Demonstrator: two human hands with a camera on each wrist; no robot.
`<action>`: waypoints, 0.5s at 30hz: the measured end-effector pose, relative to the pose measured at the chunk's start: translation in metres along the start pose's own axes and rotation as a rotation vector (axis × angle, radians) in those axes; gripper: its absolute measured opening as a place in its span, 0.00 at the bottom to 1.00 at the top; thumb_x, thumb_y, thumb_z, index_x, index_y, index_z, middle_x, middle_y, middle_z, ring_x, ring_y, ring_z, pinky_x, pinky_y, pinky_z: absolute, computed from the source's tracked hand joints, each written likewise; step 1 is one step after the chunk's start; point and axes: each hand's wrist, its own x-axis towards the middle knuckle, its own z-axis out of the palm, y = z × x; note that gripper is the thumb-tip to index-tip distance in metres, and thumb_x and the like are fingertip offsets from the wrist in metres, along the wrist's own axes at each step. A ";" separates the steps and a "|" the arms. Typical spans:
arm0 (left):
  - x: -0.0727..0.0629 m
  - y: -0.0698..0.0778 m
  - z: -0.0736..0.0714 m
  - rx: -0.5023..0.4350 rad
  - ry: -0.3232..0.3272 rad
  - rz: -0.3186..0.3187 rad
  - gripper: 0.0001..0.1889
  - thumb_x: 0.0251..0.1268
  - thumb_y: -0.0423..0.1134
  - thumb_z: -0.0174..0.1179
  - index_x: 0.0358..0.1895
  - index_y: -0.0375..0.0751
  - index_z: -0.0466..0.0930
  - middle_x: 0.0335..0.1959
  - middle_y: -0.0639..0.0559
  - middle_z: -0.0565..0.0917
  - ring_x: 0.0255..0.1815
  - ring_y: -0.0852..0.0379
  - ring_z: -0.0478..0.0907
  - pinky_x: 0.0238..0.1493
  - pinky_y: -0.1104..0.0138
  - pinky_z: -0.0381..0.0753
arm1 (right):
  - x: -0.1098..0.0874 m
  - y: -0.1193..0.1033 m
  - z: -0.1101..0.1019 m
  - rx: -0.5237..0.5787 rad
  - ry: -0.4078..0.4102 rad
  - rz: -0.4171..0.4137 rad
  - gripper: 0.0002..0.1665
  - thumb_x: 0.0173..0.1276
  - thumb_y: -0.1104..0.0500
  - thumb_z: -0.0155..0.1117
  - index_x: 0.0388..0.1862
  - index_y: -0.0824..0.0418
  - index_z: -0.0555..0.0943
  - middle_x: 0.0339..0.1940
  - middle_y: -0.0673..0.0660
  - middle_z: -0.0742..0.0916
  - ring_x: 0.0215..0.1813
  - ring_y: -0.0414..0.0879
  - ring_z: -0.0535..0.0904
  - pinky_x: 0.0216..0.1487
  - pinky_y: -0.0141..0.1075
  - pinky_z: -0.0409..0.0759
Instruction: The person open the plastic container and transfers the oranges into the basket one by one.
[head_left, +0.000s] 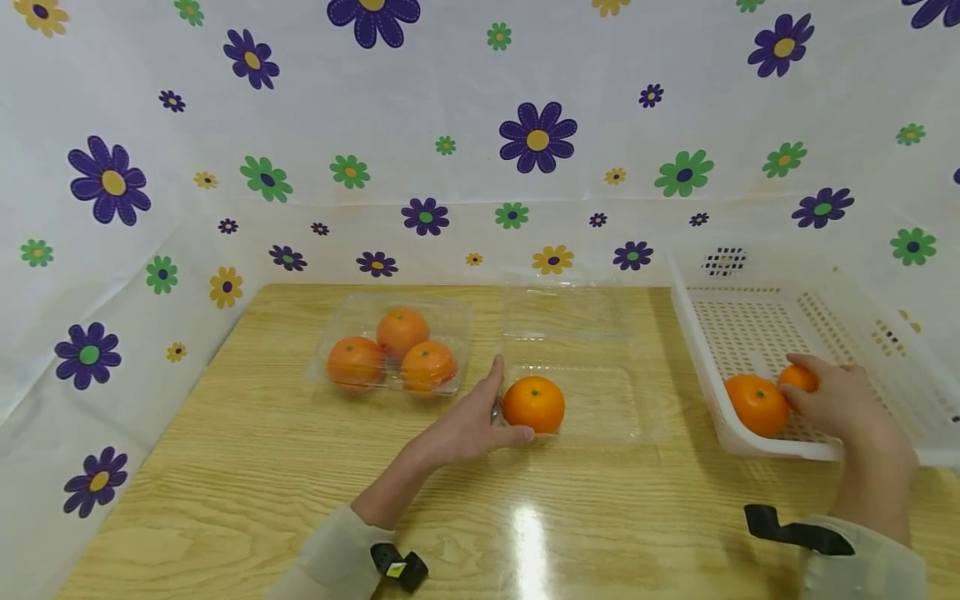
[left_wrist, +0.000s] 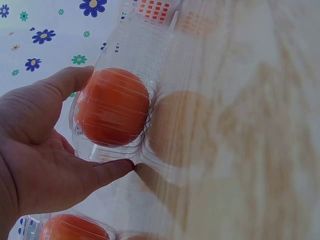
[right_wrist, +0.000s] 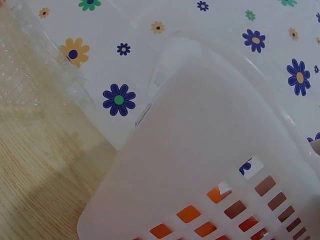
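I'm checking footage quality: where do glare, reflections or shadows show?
Head view: bright white glare on the table; left wrist view: the orange beside the left hand mirrored hazily; right wrist view: soft shadow beside the basket.

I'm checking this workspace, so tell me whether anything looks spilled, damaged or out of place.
Nothing stands out: three oranges sit in the left clear container, one orange in the open container, and two oranges show in the white basket. No spill or damage shows.
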 end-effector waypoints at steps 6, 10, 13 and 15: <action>0.000 0.002 0.000 0.007 0.001 0.001 0.60 0.62 0.48 0.69 0.80 0.41 0.26 0.81 0.41 0.39 0.80 0.47 0.45 0.76 0.51 0.52 | 0.000 -0.001 0.000 0.020 -0.043 0.033 0.44 0.79 0.42 0.41 0.79 0.69 0.44 0.65 0.89 0.52 0.63 0.85 0.48 0.54 0.79 0.55; 0.000 0.001 -0.001 0.008 0.003 -0.003 0.60 0.62 0.49 0.69 0.80 0.41 0.26 0.81 0.41 0.39 0.80 0.47 0.45 0.76 0.50 0.52 | 0.003 -0.002 -0.001 0.041 -0.065 0.045 0.46 0.79 0.40 0.35 0.78 0.72 0.41 0.69 0.89 0.46 0.69 0.85 0.38 0.57 0.80 0.49; 0.000 0.000 0.000 0.009 0.006 -0.008 0.60 0.62 0.49 0.69 0.80 0.41 0.26 0.81 0.41 0.40 0.80 0.47 0.45 0.76 0.50 0.52 | 0.004 -0.001 -0.001 0.048 -0.070 0.018 0.47 0.79 0.39 0.33 0.77 0.74 0.41 0.70 0.88 0.44 0.72 0.82 0.31 0.59 0.79 0.46; 0.000 0.000 0.000 0.011 0.007 -0.008 0.60 0.62 0.50 0.68 0.80 0.41 0.26 0.81 0.40 0.40 0.80 0.47 0.46 0.76 0.49 0.52 | 0.004 -0.001 -0.001 0.062 -0.075 0.000 0.47 0.79 0.39 0.34 0.77 0.74 0.40 0.70 0.87 0.40 0.72 0.81 0.27 0.59 0.80 0.44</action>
